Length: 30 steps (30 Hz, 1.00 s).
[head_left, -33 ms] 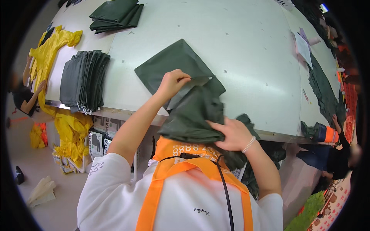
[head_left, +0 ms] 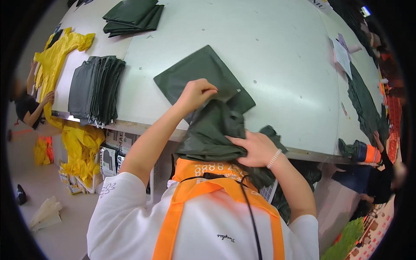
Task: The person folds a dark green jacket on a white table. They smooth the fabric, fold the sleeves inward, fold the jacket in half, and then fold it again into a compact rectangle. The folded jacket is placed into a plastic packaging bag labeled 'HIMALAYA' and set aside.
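Observation:
A flat, square dark green piece that looks like a pouch lies turned cornerwise on the table, with a small white tag at its near right edge. My left hand is closed in a pinch over its near part, apparently on its edge; the fingertips are partly hidden. Between my arms, a crumpled dark green waterproof garment overlaps the pouch's near corner and hangs over the table's front edge. My right hand grips the garment's right side, thumb and index finger stretched across the folds, other fingers hidden in the cloth.
A row of folded dark green pieces stands to the left, and another stack lies farther back. Yellow garments hang off the left end near another person's hands. Papers and a long dark green garment lie at right.
My right hand has shifted slightly left with the crumpled garment. The pouch edge near my left hand, raised before, now lies lower.

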Each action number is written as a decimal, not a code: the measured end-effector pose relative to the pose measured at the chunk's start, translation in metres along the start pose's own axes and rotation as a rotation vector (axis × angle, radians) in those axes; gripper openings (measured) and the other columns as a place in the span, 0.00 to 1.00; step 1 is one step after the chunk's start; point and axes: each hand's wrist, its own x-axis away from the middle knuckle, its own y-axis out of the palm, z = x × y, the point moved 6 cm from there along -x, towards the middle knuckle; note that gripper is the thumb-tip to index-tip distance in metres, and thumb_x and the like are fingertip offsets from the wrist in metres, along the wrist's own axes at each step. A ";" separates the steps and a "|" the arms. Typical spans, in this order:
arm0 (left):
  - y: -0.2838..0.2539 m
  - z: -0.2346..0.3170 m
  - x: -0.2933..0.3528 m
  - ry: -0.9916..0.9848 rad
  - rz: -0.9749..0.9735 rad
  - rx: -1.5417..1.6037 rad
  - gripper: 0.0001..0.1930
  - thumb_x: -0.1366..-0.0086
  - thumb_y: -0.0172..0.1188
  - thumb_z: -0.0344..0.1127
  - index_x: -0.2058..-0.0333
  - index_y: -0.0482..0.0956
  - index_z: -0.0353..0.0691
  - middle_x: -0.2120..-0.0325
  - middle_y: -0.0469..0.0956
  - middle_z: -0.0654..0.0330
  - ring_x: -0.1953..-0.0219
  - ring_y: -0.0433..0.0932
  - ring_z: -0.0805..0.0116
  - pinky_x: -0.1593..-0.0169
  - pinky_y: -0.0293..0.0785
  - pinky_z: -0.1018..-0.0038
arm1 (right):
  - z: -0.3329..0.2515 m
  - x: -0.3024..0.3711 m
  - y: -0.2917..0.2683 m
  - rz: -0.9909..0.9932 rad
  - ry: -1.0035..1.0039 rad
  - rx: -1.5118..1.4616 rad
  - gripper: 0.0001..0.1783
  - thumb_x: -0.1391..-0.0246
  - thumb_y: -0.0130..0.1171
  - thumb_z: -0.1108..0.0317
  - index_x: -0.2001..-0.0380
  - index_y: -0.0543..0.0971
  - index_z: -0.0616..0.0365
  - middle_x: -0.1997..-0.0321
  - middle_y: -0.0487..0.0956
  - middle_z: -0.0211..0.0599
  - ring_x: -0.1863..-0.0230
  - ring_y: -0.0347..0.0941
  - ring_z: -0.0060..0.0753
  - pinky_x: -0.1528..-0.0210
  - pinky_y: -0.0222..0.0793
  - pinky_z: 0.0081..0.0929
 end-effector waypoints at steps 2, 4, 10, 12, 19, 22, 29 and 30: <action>-0.002 0.016 0.006 0.075 -0.213 -0.066 0.05 0.48 0.61 0.30 0.72 0.81 0.36 0.75 0.78 0.54 0.70 0.76 0.56 0.65 0.72 0.69 | 0.004 -0.032 0.007 -0.015 0.001 -0.004 0.36 0.62 0.59 0.56 0.44 0.69 0.38 0.51 0.70 0.54 0.56 0.72 0.53 0.52 0.69 0.39; -0.018 0.014 0.021 -0.020 -0.279 -0.020 0.05 0.47 0.61 0.30 0.71 0.82 0.36 0.74 0.78 0.54 0.69 0.77 0.59 0.63 0.72 0.71 | 0.011 -0.052 0.008 -0.011 0.069 -0.050 0.35 0.61 0.60 0.56 0.44 0.70 0.40 0.49 0.70 0.54 0.53 0.71 0.53 0.49 0.68 0.38; -0.044 -0.092 0.108 -0.393 0.228 0.589 0.28 0.46 0.50 0.22 0.43 0.65 0.37 0.50 0.70 0.58 0.52 0.68 0.70 0.55 0.71 0.75 | 0.054 -0.073 0.016 0.145 0.134 -0.416 0.38 0.61 0.66 0.60 0.44 0.69 0.61 0.53 0.75 0.54 0.50 0.71 0.42 0.46 0.64 0.31; -0.003 -0.103 0.122 -0.545 0.206 0.554 0.36 0.48 0.53 0.25 0.38 0.54 0.36 0.49 0.69 0.53 0.51 0.69 0.65 0.55 0.72 0.71 | 0.055 -0.087 0.013 0.170 0.086 -0.586 0.37 0.61 0.66 0.62 0.46 0.68 0.68 0.52 0.76 0.53 0.50 0.72 0.39 0.46 0.64 0.30; -0.016 -0.053 0.066 -0.457 0.276 -0.037 0.10 0.47 0.49 0.31 0.73 0.72 0.27 0.76 0.73 0.35 0.68 0.73 0.37 0.65 0.69 0.56 | 0.065 -0.106 -0.018 0.227 0.237 -0.220 0.39 0.61 0.61 0.54 0.42 0.68 0.54 0.54 0.74 0.61 0.52 0.71 0.55 0.48 0.67 0.39; -0.031 -0.027 0.062 -0.334 0.327 -0.173 0.09 0.45 0.50 0.32 0.76 0.69 0.29 0.79 0.72 0.38 0.70 0.73 0.37 0.66 0.68 0.52 | 0.051 -0.100 -0.029 0.223 0.353 -0.040 0.36 0.59 0.60 0.55 0.43 0.69 0.51 0.55 0.75 0.58 0.53 0.71 0.56 0.49 0.67 0.39; -0.071 0.002 0.068 -0.362 0.440 -0.223 0.11 0.45 0.51 0.30 0.63 0.75 0.34 0.80 0.74 0.43 0.74 0.74 0.43 0.69 0.69 0.54 | 0.032 -0.090 -0.031 0.218 0.387 0.073 0.35 0.57 0.60 0.54 0.42 0.68 0.45 0.49 0.70 0.60 0.55 0.72 0.59 0.51 0.69 0.42; -0.064 0.007 0.068 -0.318 0.390 -0.319 0.12 0.45 0.51 0.30 0.61 0.75 0.35 0.80 0.74 0.43 0.73 0.75 0.43 0.69 0.70 0.54 | 0.031 -0.088 -0.035 0.245 0.391 0.106 0.33 0.57 0.60 0.55 0.43 0.70 0.45 0.54 0.74 0.57 0.56 0.73 0.56 0.52 0.70 0.41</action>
